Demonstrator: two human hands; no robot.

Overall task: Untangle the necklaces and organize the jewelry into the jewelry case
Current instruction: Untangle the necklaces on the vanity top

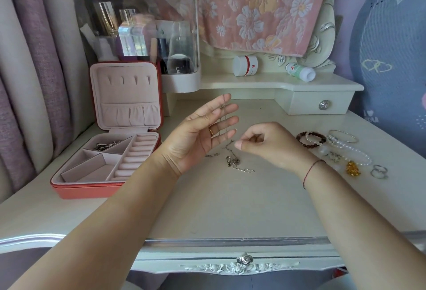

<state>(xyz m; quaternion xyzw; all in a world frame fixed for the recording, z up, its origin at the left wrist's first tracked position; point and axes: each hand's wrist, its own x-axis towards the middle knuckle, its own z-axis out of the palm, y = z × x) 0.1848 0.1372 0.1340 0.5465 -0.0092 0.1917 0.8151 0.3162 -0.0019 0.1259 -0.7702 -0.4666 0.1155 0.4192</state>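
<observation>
Evidently the main risk lies in pulling: if the necklace chain (224, 117) is drawn taut between the hands, the tangle (232, 162) just below them on the bench (207, 209) could be cinched tighter, or a fine link snapped. The chain is draped over the straight, spread fingers of the raised left hand (198, 137), its long axis near vertical, lower end dropping into the tangle. It seems pinched by the curled right hand (265, 145). The jewelry case (80, 190) is set open, left of the left hand.
</observation>
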